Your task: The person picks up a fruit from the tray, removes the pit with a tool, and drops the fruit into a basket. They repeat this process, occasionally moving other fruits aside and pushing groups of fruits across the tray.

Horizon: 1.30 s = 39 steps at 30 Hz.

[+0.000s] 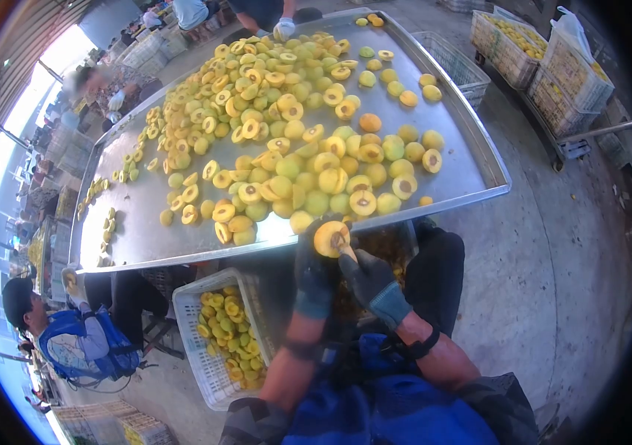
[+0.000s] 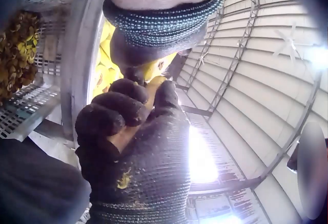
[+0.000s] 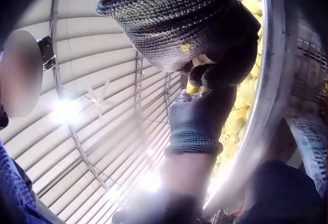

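Head view: left hand [image 1: 314,276] grips a peach half [image 1: 331,239] just below the table [image 1: 472,178] edge. Right hand [image 1: 372,283] curls around a small tool [image 1: 347,251] touching the fruit. Left wrist view: yellow fruit between curled gloved fingers. Right wrist view: fingers curled, tool hidden.

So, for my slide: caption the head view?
Left hand holds a peach half, right hand a tool, beside the table.
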Each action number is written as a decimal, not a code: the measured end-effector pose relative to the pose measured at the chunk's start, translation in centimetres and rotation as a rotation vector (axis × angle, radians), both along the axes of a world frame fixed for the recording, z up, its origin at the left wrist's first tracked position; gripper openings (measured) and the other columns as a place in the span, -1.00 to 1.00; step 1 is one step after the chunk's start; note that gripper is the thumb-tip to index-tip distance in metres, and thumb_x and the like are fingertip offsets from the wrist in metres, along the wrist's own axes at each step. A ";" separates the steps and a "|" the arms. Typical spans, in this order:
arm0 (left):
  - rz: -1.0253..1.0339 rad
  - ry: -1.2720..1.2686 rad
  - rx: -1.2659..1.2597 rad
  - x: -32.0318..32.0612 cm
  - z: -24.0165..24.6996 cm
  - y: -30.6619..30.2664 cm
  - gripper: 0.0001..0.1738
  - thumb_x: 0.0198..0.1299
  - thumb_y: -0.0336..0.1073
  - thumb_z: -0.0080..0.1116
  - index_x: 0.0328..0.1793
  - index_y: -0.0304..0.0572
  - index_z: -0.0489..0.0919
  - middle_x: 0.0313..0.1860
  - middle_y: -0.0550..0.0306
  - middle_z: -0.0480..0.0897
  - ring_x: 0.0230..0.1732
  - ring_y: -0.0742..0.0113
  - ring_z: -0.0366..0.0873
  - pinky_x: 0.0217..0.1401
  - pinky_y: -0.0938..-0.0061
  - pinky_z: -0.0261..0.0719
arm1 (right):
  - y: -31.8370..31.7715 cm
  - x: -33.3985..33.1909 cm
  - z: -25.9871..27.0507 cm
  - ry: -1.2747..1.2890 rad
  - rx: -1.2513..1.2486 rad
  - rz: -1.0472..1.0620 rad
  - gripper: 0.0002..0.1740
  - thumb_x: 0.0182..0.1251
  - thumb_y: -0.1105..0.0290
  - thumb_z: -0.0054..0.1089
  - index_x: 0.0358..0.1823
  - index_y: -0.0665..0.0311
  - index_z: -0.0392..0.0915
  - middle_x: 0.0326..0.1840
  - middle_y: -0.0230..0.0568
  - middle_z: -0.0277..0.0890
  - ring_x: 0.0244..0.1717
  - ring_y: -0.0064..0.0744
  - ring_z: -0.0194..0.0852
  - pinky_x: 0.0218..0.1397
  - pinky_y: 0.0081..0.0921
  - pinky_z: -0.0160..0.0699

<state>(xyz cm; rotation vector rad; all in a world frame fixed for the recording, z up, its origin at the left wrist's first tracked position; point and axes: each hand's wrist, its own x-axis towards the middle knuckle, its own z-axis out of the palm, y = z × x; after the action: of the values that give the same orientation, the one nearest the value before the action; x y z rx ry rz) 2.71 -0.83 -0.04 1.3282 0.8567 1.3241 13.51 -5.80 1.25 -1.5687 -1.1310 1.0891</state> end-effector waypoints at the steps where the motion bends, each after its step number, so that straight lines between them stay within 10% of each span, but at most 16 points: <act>1: -0.029 -0.205 -0.120 0.1 -1.4 0.6 -0.46 0.41 -0.08 0.06 0.31 -0.39 0.39 0.15 -0.07 0.56 0.15 0.16 0.55 0.28 0.31 0.51 | 0.1 -0.1 -0.6 -0.019 0.026 -0.032 -0.61 0.46 0.13 0.08 -0.28 0.38 0.51 -0.34 0.28 0.52 -0.25 0.31 0.51 -0.23 -0.11 0.47; 16: 0.177 0.163 0.076 1.0 -0.8 0.6 -0.66 0.47 -0.24 -0.01 0.14 -0.40 0.51 -0.03 -0.12 0.65 -0.08 0.13 0.69 -0.04 0.33 0.72 | -0.1 -0.8 -0.8 -0.162 0.049 -0.032 -0.56 0.47 0.06 0.06 -0.30 0.36 0.50 -0.37 0.34 0.50 -0.22 0.41 0.49 -0.25 0.03 0.45; 20: 0.053 -0.506 -0.426 1.0 -1.2 1.4 -0.53 0.54 -0.08 -0.17 0.06 -0.43 0.53 -0.09 -0.14 0.66 -0.12 0.05 0.71 -0.13 0.29 0.75 | 0.0 -1.0 -0.3 -0.102 0.002 -0.016 -0.56 0.48 0.05 0.03 -0.26 0.37 0.49 -0.37 0.37 0.50 -0.20 0.43 0.49 -0.23 0.04 0.45; 23: 0.094 -0.428 -0.490 1.2 -0.1 1.6 -0.43 0.56 0.00 -0.29 0.04 -0.44 0.54 -0.14 -0.13 0.67 -0.22 0.05 0.72 -0.19 0.31 0.76 | 0.1 -1.3 -1.1 -0.135 0.060 -0.020 -0.55 0.49 0.03 0.02 -0.24 0.36 0.49 -0.37 0.39 0.50 -0.17 0.43 0.49 -0.22 0.04 0.45; 32: 0.228 -0.233 -0.361 0.7 0.5 1.5 -0.46 0.52 -0.12 -0.29 -0.08 -0.47 0.61 -0.29 -0.14 0.71 -0.37 0.14 0.73 -0.32 0.41 0.72 | -0.3 -1.6 -4.0 -0.643 0.366 0.241 -0.50 0.41 0.43 -0.04 0.38 0.23 0.30 -0.21 0.12 0.50 -0.38 0.17 0.58 -0.32 -0.03 0.56; 35: 0.224 -0.241 -0.460 0.2 1.9 1.4 -0.49 0.52 -0.15 -0.29 -0.08 -0.44 0.62 -0.32 -0.13 0.71 -0.36 0.11 0.73 -0.31 0.41 0.72 | -0.7 -1.6 -2.5 -0.699 0.366 0.292 -0.61 0.49 0.40 -0.06 0.27 0.38 0.40 -0.18 0.16 0.51 -0.29 0.12 0.56 -0.29 -0.13 0.53; 39: 0.236 -0.052 -0.299 -0.4 0.3 1.6 -0.46 0.53 -0.10 -0.28 -0.16 -0.40 0.63 -0.33 -0.05 0.72 -0.37 0.19 0.71 -0.29 0.44 0.68 | -0.9 -1.3 -1.8 -0.262 0.269 0.307 -0.63 0.48 0.37 -0.02 0.21 0.41 0.43 -0.30 0.12 0.53 -0.34 0.10 0.56 -0.31 -0.15 0.52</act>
<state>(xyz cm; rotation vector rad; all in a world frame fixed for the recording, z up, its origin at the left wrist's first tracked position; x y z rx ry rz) 2.33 0.75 0.23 0.9777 1.1530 1.3414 12.25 -6.72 -0.58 -1.3798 -1.6657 0.8935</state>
